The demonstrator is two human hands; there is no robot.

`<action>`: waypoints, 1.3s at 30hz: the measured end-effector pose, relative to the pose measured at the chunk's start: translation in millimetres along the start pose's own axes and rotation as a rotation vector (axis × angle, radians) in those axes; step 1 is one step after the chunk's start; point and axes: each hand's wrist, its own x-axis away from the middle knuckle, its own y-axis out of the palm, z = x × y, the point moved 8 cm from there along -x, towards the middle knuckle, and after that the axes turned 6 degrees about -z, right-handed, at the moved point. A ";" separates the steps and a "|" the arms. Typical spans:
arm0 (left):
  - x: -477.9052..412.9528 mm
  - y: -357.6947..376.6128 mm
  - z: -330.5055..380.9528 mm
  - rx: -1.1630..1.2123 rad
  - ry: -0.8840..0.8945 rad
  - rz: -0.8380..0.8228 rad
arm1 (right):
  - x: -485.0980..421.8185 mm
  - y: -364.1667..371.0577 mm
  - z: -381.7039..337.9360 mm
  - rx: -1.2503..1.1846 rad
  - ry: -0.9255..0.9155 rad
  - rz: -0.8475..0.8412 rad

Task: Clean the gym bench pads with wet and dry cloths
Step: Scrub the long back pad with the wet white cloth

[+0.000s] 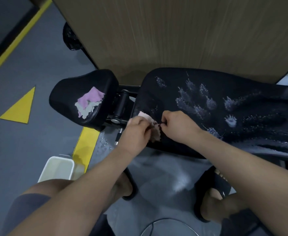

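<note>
pinching the pale cloth [144, 116] between them, the left hand [136, 132] and right hand [179, 126] held it at the near left end of the long wet pad [242, 108]; bunched so, it could smear droplets or drop to the floor [37, 74].

My left hand [136, 132] covers most of the pale pink cloth [156, 133] that I grip at the near left corner of the long pad [225, 92], so only its wavy edges show. My right hand [177, 123] pinches one edge, and the fingertips of both hands curl out of sight. The cloth is slightly blurred where the hands meet. The long pad runs past the picture's right edge. On the seat pad [68, 92] the folded cloths [88, 103] overlap, and I cannot tell how many there are. My left forearm cuts off the white tub [54, 167] on the floor. A dark shape [70, 38] sits half hidden behind the wooden panel [157, 31]; I cannot tell what it is. A cable [157, 223] leaves the bottom edge.
</note>
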 end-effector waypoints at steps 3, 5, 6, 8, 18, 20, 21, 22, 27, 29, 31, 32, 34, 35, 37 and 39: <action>-12.1 0.7 3.5 -0.048 -0.051 0.016 | 1.6 -6.4 8.4 0.011 0.016 0.001; -6.4 3.4 5.6 -0.037 -0.087 0.044 | 1.0 -8.3 10.5 0.017 0.008 0.005; 1.2 8.0 7.3 -0.016 -0.096 0.039 | 0.3 -8.1 10.2 0.026 -0.005 0.006; 19.1 18.8 11.3 0.009 -0.132 -0.029 | -1.0 -5.6 6.8 0.060 -0.040 -0.002; -12.9 26.6 -6.2 -0.106 -0.194 -0.115 | 5.8 -5.4 8.8 0.309 -0.002 -0.044; 10.9 30.3 2.1 -0.148 -0.130 -0.117 | 6.7 -2.9 12.2 0.315 0.004 -0.094; 17.3 29.5 4.9 -0.153 -0.101 -0.116 | 7.1 -1.6 13.3 0.320 0.001 -0.113; 15.2 27.9 2.7 -0.162 -0.082 -0.111 | 7.2 -0.5 14.2 0.326 -0.003 -0.129; -46.9 17.9 -22.6 -0.193 -0.238 -0.172 | 6.8 2.0 21.9 0.324 -0.004 -0.180; -43.8 17.6 -19.1 -0.211 -0.243 -0.145 | 6.9 3.7 23.4 0.315 -0.006 -0.188; -17.5 22.2 -9.1 -0.234 -0.181 -0.133 | 6.4 5.6 24.3 0.317 -0.008 -0.195; -0.7 23.2 -3.3 -0.228 -0.144 -0.123 | 5.9 6.4 24.9 0.319 -0.009 -0.199; 16.3 24.4 -1.2 -0.182 -0.112 -0.146 | 5.1 6.9 25.9 0.318 -0.011 -0.205; 12.5 24.4 -5.1 -0.169 -0.116 -0.167 | 5.2 6.7 26.1 0.317 -0.014 -0.206; -9.3 23.9 -13.1 -0.155 -0.157 -0.213 | 5.1 6.0 26.9 0.322 -0.024 -0.217; -36.1 21.0 -14.5 -0.159 -0.179 -0.218 | 5.5 5.2 28.3 0.329 -0.029 -0.224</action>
